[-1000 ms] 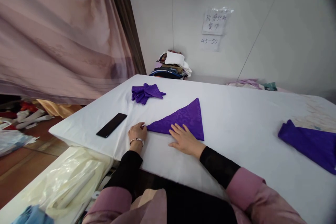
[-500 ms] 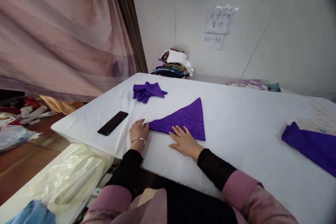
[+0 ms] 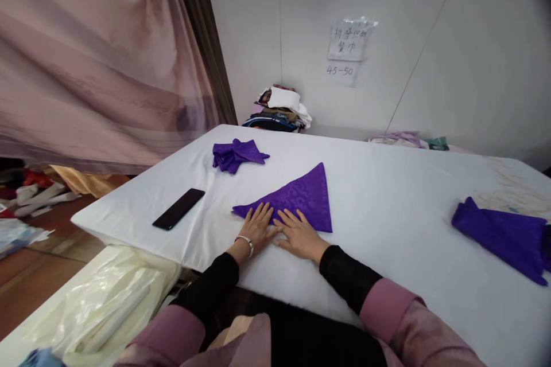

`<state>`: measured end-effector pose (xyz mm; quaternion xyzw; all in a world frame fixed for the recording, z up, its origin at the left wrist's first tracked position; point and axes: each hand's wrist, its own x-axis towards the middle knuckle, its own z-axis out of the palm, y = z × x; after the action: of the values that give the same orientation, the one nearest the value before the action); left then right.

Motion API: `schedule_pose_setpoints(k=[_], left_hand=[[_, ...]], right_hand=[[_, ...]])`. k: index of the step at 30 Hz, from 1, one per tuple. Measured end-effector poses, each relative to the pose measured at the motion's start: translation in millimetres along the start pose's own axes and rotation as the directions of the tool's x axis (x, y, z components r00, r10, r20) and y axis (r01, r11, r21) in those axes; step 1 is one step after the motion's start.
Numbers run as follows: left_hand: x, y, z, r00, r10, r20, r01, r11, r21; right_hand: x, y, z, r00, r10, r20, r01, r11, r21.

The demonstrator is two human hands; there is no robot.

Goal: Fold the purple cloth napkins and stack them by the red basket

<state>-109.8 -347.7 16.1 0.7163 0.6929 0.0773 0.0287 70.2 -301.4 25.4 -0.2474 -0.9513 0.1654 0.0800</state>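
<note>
A purple patterned napkin (image 3: 301, 195) lies on the white-covered table (image 3: 387, 275), folded to a triangle whose narrow tip points left. My left hand (image 3: 257, 230), with a bracelet at its wrist, rests flat with fingers spread on the napkin's near edge. Close beside it, my right hand (image 3: 300, 235) also lies flat, its fingertips touching the cloth. Both hands are open and grip nothing. Behind the triangle to the left sits a second purple napkin (image 3: 237, 155), folded and bunched. More folded purple cloth (image 3: 499, 235) lies at the right.
A black phone (image 3: 179, 209) lies on the table's left part. A clothes pile (image 3: 278, 112) stands by the wall, under handwritten paper signs (image 3: 344, 46). Pale plastic sheeting (image 3: 107, 292) covers a lower surface at left. A pink curtain (image 3: 94, 57) hangs behind.
My left hand has slid from the napkin's left tip rightward along its near edge, and its fingers now lie flat. The right hand stays on the cloth. The view has shifted slightly.
</note>
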Motion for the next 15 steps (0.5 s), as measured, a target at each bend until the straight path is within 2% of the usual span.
schedule_pose_setpoints(k=[4, 8, 12, 15], left_hand=[[-2, -12, -1.5, 0.998, -0.067, 0.005, 0.067, 0.997, 0.039], [-3, -15, -3.4, 0.993, -0.114, 0.034, 0.111, 0.991, 0.080], [-3, -16, -3.7, 0.994, -0.110, 0.028, 0.107, 0.989, 0.099], [-3, -15, -4.2, 0.994, -0.108, 0.025, 0.106, 0.990, 0.095]], right_hand=[[-1, 0, -2, 1.000, 0.019, 0.025, -0.020, 0.999, 0.027], [-7, 7, -9, 0.990, 0.102, 0.101, -0.110, 0.991, 0.077], [-11, 27, -26, 0.956, 0.225, 0.187, -0.250, 0.961, 0.121], [-3, 46, -41, 0.935, 0.308, 0.175, -0.330, 0.937, 0.115]])
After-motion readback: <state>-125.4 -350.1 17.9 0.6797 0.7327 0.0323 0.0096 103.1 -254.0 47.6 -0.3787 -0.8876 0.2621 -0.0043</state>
